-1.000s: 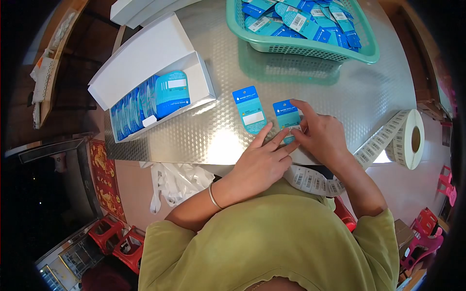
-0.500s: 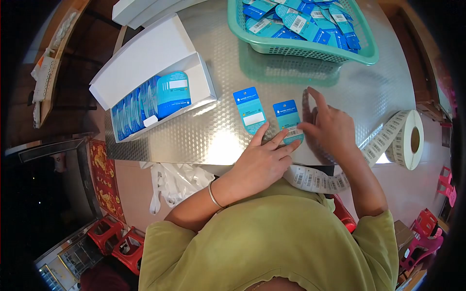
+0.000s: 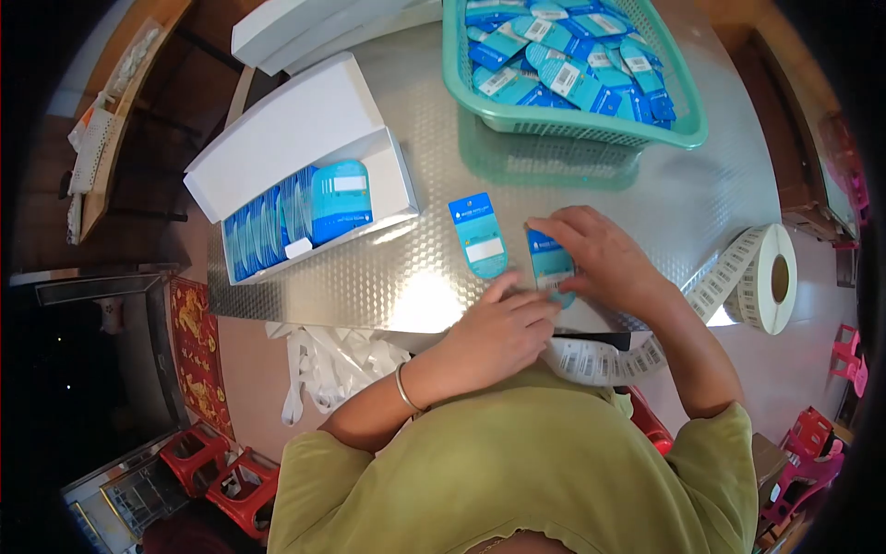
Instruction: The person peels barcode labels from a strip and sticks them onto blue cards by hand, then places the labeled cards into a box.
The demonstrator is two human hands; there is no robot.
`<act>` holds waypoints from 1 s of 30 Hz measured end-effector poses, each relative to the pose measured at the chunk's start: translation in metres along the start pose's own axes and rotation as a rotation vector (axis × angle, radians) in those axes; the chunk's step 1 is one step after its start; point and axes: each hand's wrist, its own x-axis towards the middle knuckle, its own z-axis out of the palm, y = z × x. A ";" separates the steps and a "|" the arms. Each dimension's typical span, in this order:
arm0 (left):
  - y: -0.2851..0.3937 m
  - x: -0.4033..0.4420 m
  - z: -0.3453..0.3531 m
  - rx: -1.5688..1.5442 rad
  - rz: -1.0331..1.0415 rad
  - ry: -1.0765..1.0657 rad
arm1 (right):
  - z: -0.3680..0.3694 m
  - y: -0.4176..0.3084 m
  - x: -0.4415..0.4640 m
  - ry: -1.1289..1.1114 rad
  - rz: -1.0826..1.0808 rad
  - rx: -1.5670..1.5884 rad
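Note:
Two blue-and-teal packaging cards lie side by side on the metal tabletop. The left card shows a blank white box. My right hand closes over the right card, its fingertips at the top edge and its thumb by the lower right edge. A barcode label on that card is partly covered by the hand. My left hand rests at the front table edge, fingers extended and loosely apart, with fingertips near the lower ends of both cards. From a roll of barcode labels, a strip runs down in front of me.
A green plastic basket heaped with labelled cards stands at the back. To the left is an open white box filled with a row of cards. Another white box sits behind it. White plastic bags hang below the table edge.
My right hand has come down and left from beside the right card and now covers it. My left hand's fingers have drawn back off the card's lower part. The camera view has shifted slightly.

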 end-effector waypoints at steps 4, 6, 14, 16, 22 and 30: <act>-0.002 -0.001 -0.003 -0.415 -0.009 -0.009 | -0.013 -0.006 0.005 -0.133 0.143 0.133; 0.000 0.000 -0.012 -0.542 -0.097 -0.132 | -0.018 0.000 0.005 -0.135 0.076 0.233; 0.001 -0.001 -0.011 -0.760 -0.168 -0.208 | -0.101 0.005 0.028 0.634 0.328 0.609; 0.001 0.000 -0.012 -0.762 -0.201 -0.250 | -0.098 0.016 0.032 0.948 0.233 0.656; -0.007 -0.004 -0.002 -0.726 -0.147 -0.199 | -0.051 -0.001 0.025 0.573 -0.140 -0.025; -0.009 -0.005 0.010 -0.453 -0.009 -0.234 | 0.037 -0.026 0.026 -0.022 -0.328 -0.205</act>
